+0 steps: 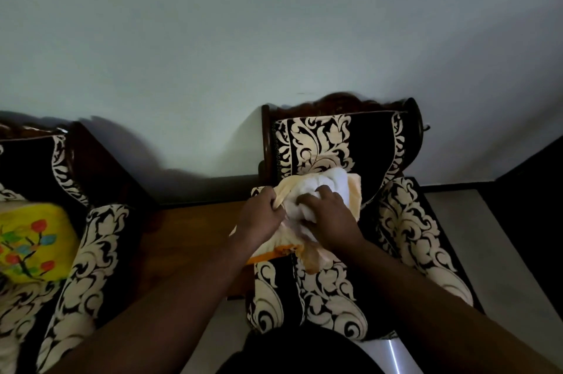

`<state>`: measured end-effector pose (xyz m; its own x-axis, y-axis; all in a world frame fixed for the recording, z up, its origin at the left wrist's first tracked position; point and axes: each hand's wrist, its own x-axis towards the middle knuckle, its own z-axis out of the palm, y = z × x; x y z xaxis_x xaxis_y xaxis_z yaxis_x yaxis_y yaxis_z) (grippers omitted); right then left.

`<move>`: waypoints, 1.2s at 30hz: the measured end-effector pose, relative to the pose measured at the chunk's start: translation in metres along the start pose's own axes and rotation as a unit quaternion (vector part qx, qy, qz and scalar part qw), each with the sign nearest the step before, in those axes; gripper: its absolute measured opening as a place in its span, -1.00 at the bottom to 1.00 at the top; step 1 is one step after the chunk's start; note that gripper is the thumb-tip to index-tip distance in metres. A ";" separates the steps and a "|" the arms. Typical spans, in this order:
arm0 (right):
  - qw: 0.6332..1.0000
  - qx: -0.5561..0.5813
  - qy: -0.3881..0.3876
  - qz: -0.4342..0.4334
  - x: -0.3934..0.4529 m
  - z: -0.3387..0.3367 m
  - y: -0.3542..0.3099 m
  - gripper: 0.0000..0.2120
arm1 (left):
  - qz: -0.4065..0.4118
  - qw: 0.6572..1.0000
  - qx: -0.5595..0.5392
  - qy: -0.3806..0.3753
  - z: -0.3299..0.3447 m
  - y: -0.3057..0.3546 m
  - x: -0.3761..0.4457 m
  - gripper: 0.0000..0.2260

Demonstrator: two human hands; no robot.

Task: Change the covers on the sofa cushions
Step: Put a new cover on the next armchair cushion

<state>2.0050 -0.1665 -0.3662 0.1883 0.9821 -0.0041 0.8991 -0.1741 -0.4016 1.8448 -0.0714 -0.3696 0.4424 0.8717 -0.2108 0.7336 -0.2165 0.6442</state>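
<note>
Two bare hands at work over the armchair seat [320,291], black upholstery with cream scroll pattern, plush-looking. On that seat, toward the backrest, lies the cushion: a white inner pad [316,188], soft and lumpy, half inside a pale cream cover [355,191] with an orange edge showing at the near side.

Left hand [264,215]: fingers curled tight, pinching the cover's open edge on the left side of the pad. Right hand [330,215]: fingers bent over and pressing into the white pad at the opening; whether they grip fabric underneath I cannot tell.

Step, as I judge it: working pad and cover apart or together at the mouth; direction not clear from this one view. Next move likely calls for holding the cover's edge firm while the pad is slid along; thin cloth may bunch.

Left of the armchair: a brown wooden side surface [195,239], then a second matching chair carrying a yellow cushion [30,239] painted with flowers. Behind the armchair: carved dark wood frame [344,101], plain pale wall [274,23].
</note>
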 end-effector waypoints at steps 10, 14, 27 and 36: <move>0.981 -0.174 -0.057 -0.063 -0.013 0.017 -0.019 -0.77 | -0.041 0.957 -0.038 -0.284 -0.016 0.015 -0.008 -0.78; 0.980 -0.133 -0.147 0.024 -0.005 0.022 -0.015 -0.71 | -0.047 0.944 -0.234 -0.227 -0.005 0.016 -0.015 -0.82; 0.953 0.266 -0.096 0.113 -0.005 0.052 0.000 -0.69 | 0.007 0.987 -0.152 -0.048 0.014 -0.044 -0.016 -0.94; 0.903 0.330 -0.079 0.263 0.006 0.052 0.021 -0.68 | 0.355 0.876 0.311 -0.104 0.062 -0.069 -0.056 -0.46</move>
<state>2.0050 -0.1606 -0.4221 0.4149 0.7828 -0.4638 0.2598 -0.5905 -0.7641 1.8014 -0.1325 -0.4476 0.9374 0.3362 -0.0909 0.3469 -0.9249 0.1559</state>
